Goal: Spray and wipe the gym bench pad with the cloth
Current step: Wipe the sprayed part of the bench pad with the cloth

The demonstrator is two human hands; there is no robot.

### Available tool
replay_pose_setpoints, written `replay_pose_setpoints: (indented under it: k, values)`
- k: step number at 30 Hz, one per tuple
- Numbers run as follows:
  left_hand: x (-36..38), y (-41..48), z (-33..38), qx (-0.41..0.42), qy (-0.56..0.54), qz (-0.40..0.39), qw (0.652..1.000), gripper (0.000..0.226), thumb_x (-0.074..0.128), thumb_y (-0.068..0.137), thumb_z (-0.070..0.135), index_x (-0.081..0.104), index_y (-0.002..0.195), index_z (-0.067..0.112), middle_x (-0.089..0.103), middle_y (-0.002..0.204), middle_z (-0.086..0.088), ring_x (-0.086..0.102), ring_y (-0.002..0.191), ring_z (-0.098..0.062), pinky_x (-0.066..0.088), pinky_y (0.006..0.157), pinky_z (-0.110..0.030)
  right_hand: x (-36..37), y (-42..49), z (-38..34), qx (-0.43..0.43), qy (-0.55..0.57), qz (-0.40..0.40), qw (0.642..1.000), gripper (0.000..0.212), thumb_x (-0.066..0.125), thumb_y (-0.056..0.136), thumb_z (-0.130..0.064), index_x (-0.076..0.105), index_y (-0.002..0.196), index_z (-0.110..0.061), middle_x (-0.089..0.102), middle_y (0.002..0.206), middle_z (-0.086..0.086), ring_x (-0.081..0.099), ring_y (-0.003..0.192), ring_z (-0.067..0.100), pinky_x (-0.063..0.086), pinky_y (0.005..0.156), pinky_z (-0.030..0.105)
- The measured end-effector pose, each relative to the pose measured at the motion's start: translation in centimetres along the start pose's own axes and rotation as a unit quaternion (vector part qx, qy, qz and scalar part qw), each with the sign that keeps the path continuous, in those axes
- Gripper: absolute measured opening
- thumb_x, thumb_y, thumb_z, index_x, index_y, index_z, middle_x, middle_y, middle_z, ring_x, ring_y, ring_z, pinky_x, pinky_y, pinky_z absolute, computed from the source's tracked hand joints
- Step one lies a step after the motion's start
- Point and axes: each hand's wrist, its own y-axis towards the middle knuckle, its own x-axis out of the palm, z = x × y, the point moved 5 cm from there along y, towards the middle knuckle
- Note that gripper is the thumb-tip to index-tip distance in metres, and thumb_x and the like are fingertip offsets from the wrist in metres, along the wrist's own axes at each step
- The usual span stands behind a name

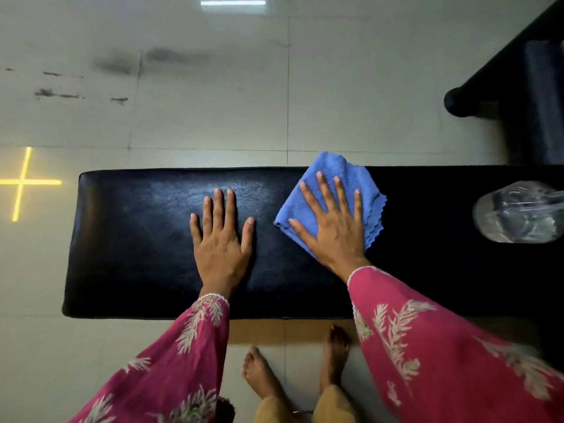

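A long black gym bench pad (137, 245) runs across the view below me. My left hand (221, 236) lies flat on its middle with straight, spread fingers. To the right, my right hand (334, 221) presses flat on a folded blue cloth (331, 169) that lies on the pad near its far edge. A clear plastic spray bottle (518, 213) lies on the pad at the far right, apart from both hands; its nozzle is out of sight.
Pale floor tiles (213, 102) surround the bench. Dark gym equipment (518, 87) with a round black end stands at the upper right. A yellow cross mark (21, 182) is on the floor at left. My bare feet (293, 367) stand just in front of the bench.
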Motion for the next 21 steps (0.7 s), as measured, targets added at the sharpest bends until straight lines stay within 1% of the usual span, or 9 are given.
replay_pose_setpoints:
  k: [2, 4, 6, 8, 10, 12, 15, 18, 21]
  values:
    - [0.0, 0.1, 0.1, 0.001, 0.007, 0.000, 1.000, 0.069, 0.017, 0.089, 0.056, 0.019, 0.148, 0.021, 0.017, 0.156, -0.002, 0.013, 0.144, -0.020, 0.001, 0.115, -0.041, -0.2, 1.3, 1.2, 0.027, 0.001, -0.003, 1.000, 0.068, 0.025, 0.085, -0.067, 0.025, 0.144, -0.035, 0.026, 0.154, -0.004, 0.020, 0.142, 0.025, 0.003, 0.113, 0.048]
    - [0.1, 0.1, 0.2, -0.001, 0.008, 0.002, 1.000, 0.070, 0.016, 0.088, 0.057, 0.018, 0.148, 0.021, 0.017, 0.157, -0.001, 0.012, 0.145, -0.020, 0.000, 0.115, -0.041, -0.2, 0.6, 1.3, 0.039, 0.003, -0.004, 0.999, 0.068, 0.026, 0.086, -0.066, 0.023, 0.145, -0.034, 0.026, 0.154, -0.004, 0.020, 0.143, 0.027, 0.004, 0.113, 0.050]
    - [-0.3, 0.0, 0.3, -0.013, -0.004, 0.000, 1.000, 0.072, 0.014, 0.087, 0.059, 0.017, 0.149, 0.022, 0.014, 0.157, -0.001, 0.009, 0.145, -0.018, -0.003, 0.115, -0.041, -0.2, -1.9, 1.4, 0.027, 0.000, -0.018, 0.999, 0.067, 0.025, 0.087, -0.066, 0.020, 0.146, -0.035, 0.023, 0.155, -0.005, 0.018, 0.143, 0.027, 0.006, 0.114, 0.051]
    - [-0.7, 0.1, 1.3, -0.031, -0.038, -0.003, 0.999, 0.074, 0.011, 0.085, 0.060, 0.016, 0.149, 0.022, 0.011, 0.158, 0.000, 0.005, 0.145, -0.017, -0.006, 0.115, -0.042, -0.4, -4.1, 2.0, 0.006, 0.000, -0.028, 1.000, 0.066, 0.017, 0.088, -0.068, 0.019, 0.146, -0.036, 0.021, 0.155, -0.006, 0.016, 0.143, 0.025, 0.008, 0.114, 0.050]
    - [-0.7, 0.4, 3.7, -0.022, -0.061, 0.006, 0.998, 0.072, 0.011, 0.086, 0.058, 0.016, 0.149, 0.022, 0.012, 0.158, -0.001, 0.005, 0.145, -0.016, -0.008, 0.114, -0.040, -0.6, -3.9, 3.1, 0.003, 0.001, -0.027, 1.000, 0.067, 0.013, 0.087, -0.071, 0.021, 0.145, -0.038, 0.021, 0.155, -0.007, 0.016, 0.143, 0.022, 0.008, 0.114, 0.050]
    - [0.0, 0.7, 6.1, -0.013, -0.061, 0.004, 0.998, 0.070, 0.011, 0.087, 0.056, 0.016, 0.149, 0.023, 0.013, 0.158, -0.001, 0.007, 0.145, -0.016, -0.007, 0.114, -0.041, -0.8, -2.1, 4.0, 0.014, 0.006, -0.017, 1.000, 0.068, 0.019, 0.085, -0.071, 0.023, 0.144, -0.038, 0.022, 0.155, -0.008, 0.017, 0.142, 0.022, 0.007, 0.113, 0.049]
    - [1.5, 0.6, 7.4, -0.013, -0.019, -0.006, 1.000, 0.068, 0.012, 0.089, 0.055, 0.016, 0.149, 0.023, 0.013, 0.158, -0.001, 0.008, 0.145, -0.018, -0.004, 0.115, -0.045, -0.6, -0.5, 4.4, 0.018, 0.012, -0.015, 1.000, 0.069, 0.027, 0.083, -0.071, 0.023, 0.144, -0.038, 0.024, 0.154, -0.008, 0.021, 0.142, 0.023, 0.005, 0.113, 0.048]
    - [1.8, 0.6, 6.9, -0.012, -0.008, -0.012, 1.000, 0.067, 0.011, 0.089, 0.054, 0.016, 0.149, 0.024, 0.013, 0.158, -0.001, 0.008, 0.145, -0.018, -0.003, 0.115, -0.044, -0.6, -0.6, 4.9, 0.030, 0.022, -0.013, 0.999, 0.070, 0.027, 0.083, -0.071, 0.023, 0.144, -0.038, 0.024, 0.154, -0.008, 0.021, 0.142, 0.022, 0.004, 0.113, 0.047]
    - [1.6, 0.6, 7.1, -0.001, -0.012, -0.018, 1.000, 0.068, 0.010, 0.088, 0.055, 0.014, 0.149, 0.024, 0.012, 0.158, -0.001, 0.006, 0.145, -0.018, -0.004, 0.115, -0.045, -1.3, -2.7, 6.7, 0.081, 0.022, -0.008, 0.996, 0.069, 0.024, 0.084, -0.070, 0.023, 0.145, -0.036, 0.024, 0.154, -0.006, 0.019, 0.143, 0.023, 0.005, 0.114, 0.048]
